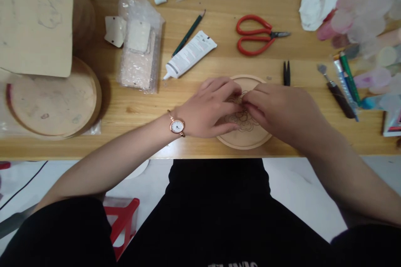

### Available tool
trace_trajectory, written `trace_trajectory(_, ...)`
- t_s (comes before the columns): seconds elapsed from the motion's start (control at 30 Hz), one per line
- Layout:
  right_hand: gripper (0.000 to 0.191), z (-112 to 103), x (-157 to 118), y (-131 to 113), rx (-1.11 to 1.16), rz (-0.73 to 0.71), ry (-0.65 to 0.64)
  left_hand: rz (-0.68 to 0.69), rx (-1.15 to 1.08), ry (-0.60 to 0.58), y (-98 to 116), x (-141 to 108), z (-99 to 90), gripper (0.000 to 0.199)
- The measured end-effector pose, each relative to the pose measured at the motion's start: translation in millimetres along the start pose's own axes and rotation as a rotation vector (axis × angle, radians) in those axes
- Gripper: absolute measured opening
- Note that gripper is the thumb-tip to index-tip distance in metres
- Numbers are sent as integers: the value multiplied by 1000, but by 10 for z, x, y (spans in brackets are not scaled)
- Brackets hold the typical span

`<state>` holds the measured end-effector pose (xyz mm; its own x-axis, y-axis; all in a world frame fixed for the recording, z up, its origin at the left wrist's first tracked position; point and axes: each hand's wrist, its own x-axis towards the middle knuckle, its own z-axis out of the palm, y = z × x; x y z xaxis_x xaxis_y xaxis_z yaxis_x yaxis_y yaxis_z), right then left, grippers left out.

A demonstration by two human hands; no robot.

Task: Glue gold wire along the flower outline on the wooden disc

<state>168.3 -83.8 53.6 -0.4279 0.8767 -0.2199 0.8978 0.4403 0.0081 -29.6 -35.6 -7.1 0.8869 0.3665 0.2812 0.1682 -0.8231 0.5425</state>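
1. On the yellow-brown wooden table (225, 58) we see a round, pale wooden board (247, 138).
2. Over it our left hand (208, 110) and right hand (282, 110) lie close together; their grip we cannot tell.

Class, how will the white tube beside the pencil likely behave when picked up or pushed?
The tube would probably give under squeezing, since its body flattens toward the broad end. That flat end should also discourage rolling. Pushing might nudge the pencil close beside it.

Left hand (211, 108), right hand (282, 110) partly hide round board (247, 141); anything pinched indiscernible.
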Motion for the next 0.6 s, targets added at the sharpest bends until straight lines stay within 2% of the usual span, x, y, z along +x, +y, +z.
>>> trace_trajectory(0.17,19,-48,64,15,-76,-74,-73,2,-7,9,-3,-1,5,48)
trace_trajectory(0.27,16,-133,133,-17,-128,-98,-176,11,-14,24,-4,1,11,47)
trace_trajectory(0.4,14,-252,234,-94,-195,-21,-359,3,-30,26,-3,0,13,44)
trace_trajectory(0.6,10,-286,311,-119,-152,65,-437,5,88,-4,14,-5,9,43)
